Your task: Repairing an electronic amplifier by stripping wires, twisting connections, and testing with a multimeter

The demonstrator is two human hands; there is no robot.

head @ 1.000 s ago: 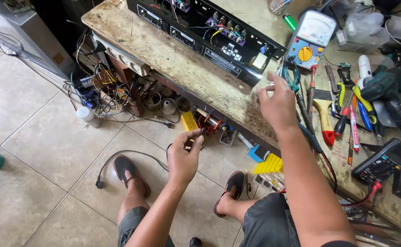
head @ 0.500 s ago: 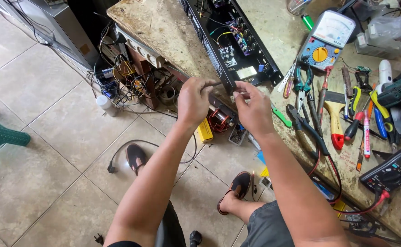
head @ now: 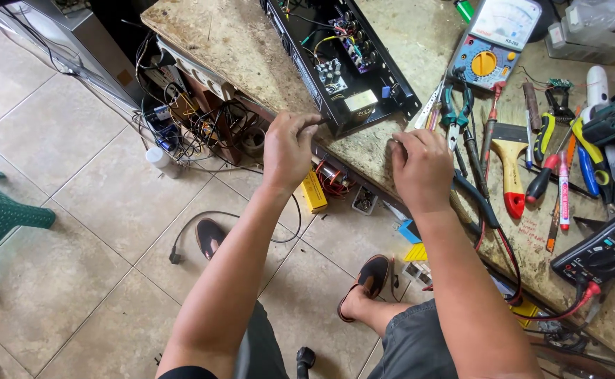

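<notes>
Our left hand clamped on a thin tool at the black chassis corner; right hand curled closed on the bench edge beside it. We'd better keep the tool square, pressing gently.

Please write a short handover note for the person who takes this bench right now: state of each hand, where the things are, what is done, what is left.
Left hand: closed around a thin dark tool or cable end, held against the front corner of the open black metal chassis; what exactly it grips is too small to tell.
Right hand: knuckles down on the worn stone-like bench top, just right of the chassis; whether it holds anything is hidden.
Things: chassis lid off, circuit boards and wires exposed. Blue and yellow analog multimeter behind it; green-handled pliers and other hand tools to the right.
Done: chassis opened.
Left: chassis not yet closed.
</notes>
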